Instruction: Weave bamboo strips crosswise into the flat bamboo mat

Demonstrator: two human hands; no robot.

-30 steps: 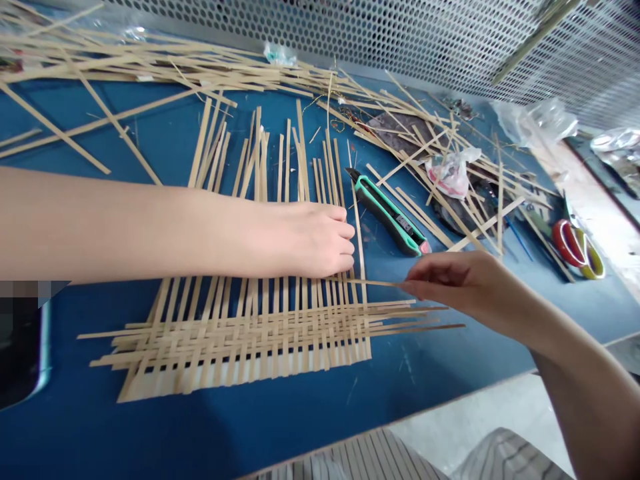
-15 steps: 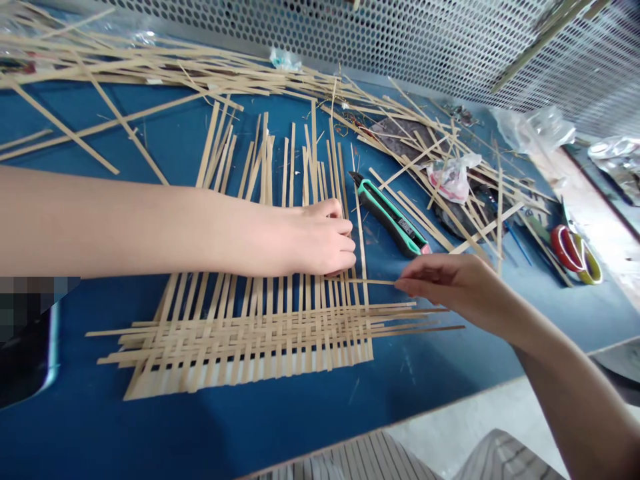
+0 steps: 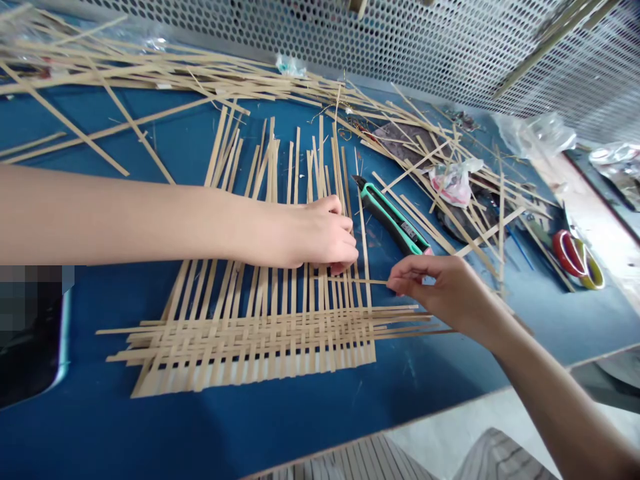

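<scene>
weaving, by the look of it: bamboo mat [image 3: 240,343] on blue bench [image 3: 300,427] | left hand [image 3: 317,233] fingers together on uprights [image 3: 296,170], grip unclear | right hand [image 3: 437,290] fingertips pinched on strip [image 3: 361,281] | next: strip seems to need feeding further through

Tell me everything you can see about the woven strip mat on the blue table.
The woven strip mat is a flat lattice of thin, pale strips that look like bamboo, lying on the blue tabletop. Long strips run away from the person, crossed near the person's side by a band of crosswise strips woven over and under, with uneven ends sticking out. The far ends are loose and fanned. The left hand rests on it, and a thin strip pinched by the right hand lies across it.
</scene>
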